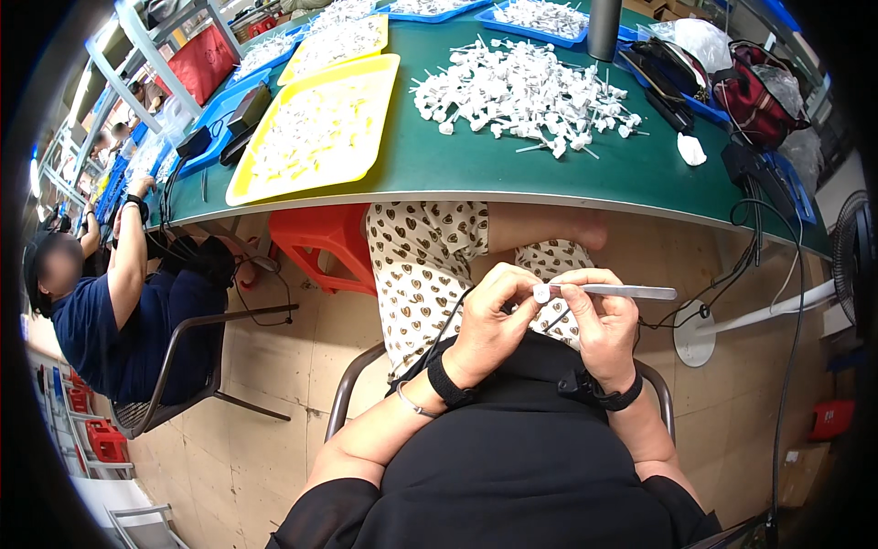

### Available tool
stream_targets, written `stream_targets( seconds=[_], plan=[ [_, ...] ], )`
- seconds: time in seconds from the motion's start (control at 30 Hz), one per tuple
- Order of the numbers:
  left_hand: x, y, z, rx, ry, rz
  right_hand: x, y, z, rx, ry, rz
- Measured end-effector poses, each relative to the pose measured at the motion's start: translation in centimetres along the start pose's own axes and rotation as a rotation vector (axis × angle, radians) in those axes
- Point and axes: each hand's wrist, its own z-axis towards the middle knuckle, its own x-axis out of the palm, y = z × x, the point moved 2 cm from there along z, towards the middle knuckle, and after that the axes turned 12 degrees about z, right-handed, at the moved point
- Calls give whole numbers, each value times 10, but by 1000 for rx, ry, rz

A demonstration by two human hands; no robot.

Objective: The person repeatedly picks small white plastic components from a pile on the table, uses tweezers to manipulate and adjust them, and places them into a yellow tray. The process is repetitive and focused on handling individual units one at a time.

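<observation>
Above my lap, in front of the table edge, my two hands are close together. My left hand (497, 316) pinches a small white plastic part (542, 294) between thumb and fingertips. In my right hand (600, 320) is a slim, flat silver tool (640, 292), its broad end pointing right. The tool's other end is hidden by my fingers near the white part, so I cannot tell its exact kind. A heap of similar white parts with thin stems (530, 91) lies on the green table (421, 169) beyond my hands.
A yellow tray (389, 110) of small pieces stands left of the heap, with blue trays (553, 38) behind. Bags (759, 96) and a dark cylinder (604, 27) sit farther right. Cables hang near a fan (852, 256). A seated person (146, 302) works at left; a red stool (315, 240) is under the table.
</observation>
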Motion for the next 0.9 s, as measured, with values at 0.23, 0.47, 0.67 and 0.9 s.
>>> stream_targets(
  seconds=[0.23,0.47,0.67,0.9],
  plan=[
    [1,1,-1,-17,-2,-18,1,0,0,-8,-10,-18],
    [-1,-3,0,-22,0,2,0,3,2,-51,30,-94],
    [-1,-5,0,-26,0,14,-2,2,1,-57,29,-107],
    [-2,-5,0,11,-10,49,5,8,2,-219,84,-309]
  ],
)
